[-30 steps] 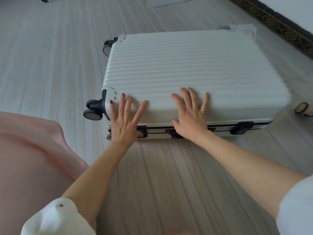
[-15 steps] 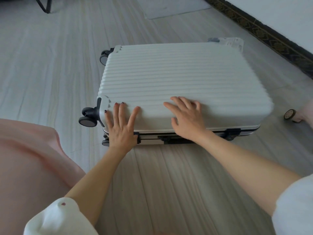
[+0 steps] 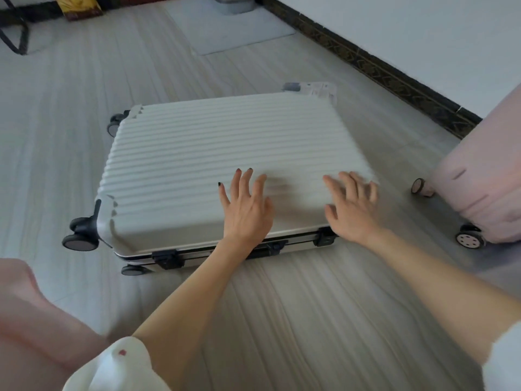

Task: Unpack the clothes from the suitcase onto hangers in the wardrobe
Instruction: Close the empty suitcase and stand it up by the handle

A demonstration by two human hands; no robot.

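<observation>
Both hands have slid toward 3 o'clock along the lid since half a second ago: the left hand (image 3: 245, 208), earlier by the wheel corner, now sits at mid-lid, and the right hand (image 3: 351, 206) has reached the lid's 3 o'clock end. A pink hard-shell suitcase (image 3: 485, 176) on pale wheels has come into view at 3 o'clock, just beside the white one. The white ribbed hard-shell suitcase (image 3: 214, 153) lies flat and closed on the pale wood-grain floor (image 3: 296, 320), black latches (image 3: 168, 257) facing 6 o'clock. Left hand: fingers spread and straight, palm flat on the ribbed lid near its front edge, holding nothing. Right hand: motion-blurred, fingers spread over the lid's corner, nothing held; contact unclear.
</observation>
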